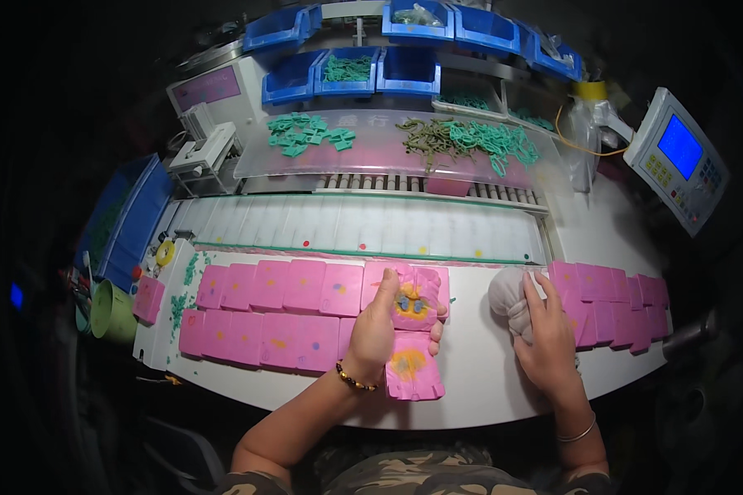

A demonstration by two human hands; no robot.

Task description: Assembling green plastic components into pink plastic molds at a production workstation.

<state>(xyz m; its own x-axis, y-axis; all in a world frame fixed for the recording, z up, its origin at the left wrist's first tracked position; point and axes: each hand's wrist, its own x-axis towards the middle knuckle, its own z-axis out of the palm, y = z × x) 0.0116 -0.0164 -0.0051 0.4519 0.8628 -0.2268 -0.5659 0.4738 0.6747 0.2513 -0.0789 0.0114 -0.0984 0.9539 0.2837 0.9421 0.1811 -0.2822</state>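
Note:
My left hand (373, 334) is closed around a pink rubber mold (417, 375) that lies opened in two halves, one above the other. Yellow and dark blue stains mark the hollows on its inner faces. To the right, my right hand (546, 342) has its fingers wrapped over a bundled grey cloth (506, 295) on the white worktop (475, 371). Rows of pink mold blocks (304, 338) stand left of my left hand, partly behind it. More pink blocks (594, 285) are set just beyond my right hand.
Green wax pieces (305, 134) and tangled strands (495, 142) lie on a clear shelf. Blue bins (409, 70) hang behind it. A blue-screened control panel (681, 153) stands far right. At left are a green cup (111, 312), a blue crate (128, 219) and green scraps (179, 309).

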